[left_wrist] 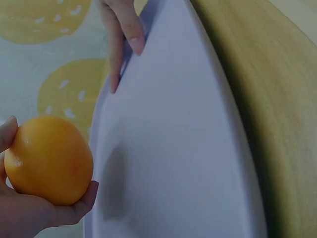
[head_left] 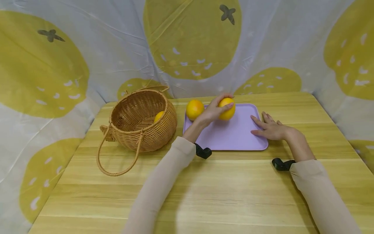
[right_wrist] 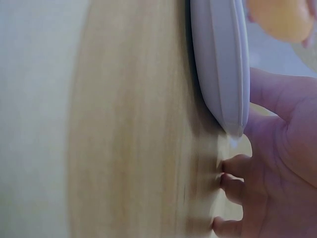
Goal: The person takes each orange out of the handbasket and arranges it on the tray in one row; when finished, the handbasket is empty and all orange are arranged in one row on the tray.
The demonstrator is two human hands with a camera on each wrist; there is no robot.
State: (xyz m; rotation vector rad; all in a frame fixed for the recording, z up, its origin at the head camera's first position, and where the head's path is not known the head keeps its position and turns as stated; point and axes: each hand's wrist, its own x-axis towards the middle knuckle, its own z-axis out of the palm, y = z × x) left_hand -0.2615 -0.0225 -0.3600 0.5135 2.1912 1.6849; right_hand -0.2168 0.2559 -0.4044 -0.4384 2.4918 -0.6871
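My left hand [head_left: 212,113] grips an orange [head_left: 229,114] over the back part of a shallow lilac tray [head_left: 233,136]. In the left wrist view, thumb and fingers curve around this orange [left_wrist: 49,161], and its shadow falls on the tray. A second orange [head_left: 194,110] sits at the tray's back left corner. At the tray's right edge rests my right hand [head_left: 274,129], its fingers spread. The right wrist view has that hand [right_wrist: 282,148] with some fingers over the tray rim [right_wrist: 220,64] and others touching the table.
Left of the tray stands a round wicker basket [head_left: 155,138] with another orange [head_left: 158,116] inside. One looped handle [head_left: 100,164] hangs down onto the wooden table [head_left: 228,191]. A fruit-patterned cloth [head_left: 117,39] hangs behind the table and along both sides.
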